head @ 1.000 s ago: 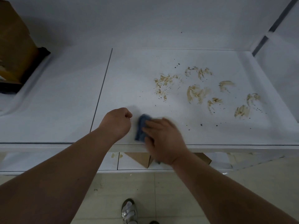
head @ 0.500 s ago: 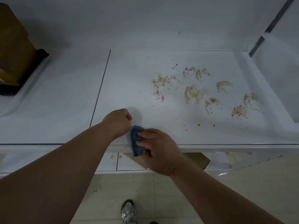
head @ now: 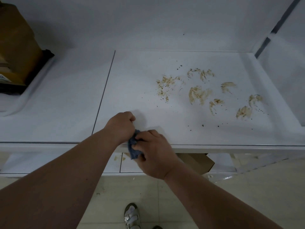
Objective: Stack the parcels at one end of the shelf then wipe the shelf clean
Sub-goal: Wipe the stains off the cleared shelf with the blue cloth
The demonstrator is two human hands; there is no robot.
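Both hands meet at the shelf (head: 165, 129) front edge, at six o'clock: the right hand (head: 153, 154) pinches the blue cloth (head: 133, 147), seemingly rebunching it. The left hand (head: 120, 128) is fisted against it; whether it grips, I cannot tell. Brown smears (head: 199, 93) wait at two o'clock, parcels (head: 14, 52) stacked at ten.

A plain white wall (head: 148, 22) rises at the back, dimly and evenly lit. At the right a white side panel (head: 287, 66) carries a dark grey strip (head: 264, 45) running diagonally. Below, the floor (head: 222, 195) is laid with pale beige tiles with faint grout lines.
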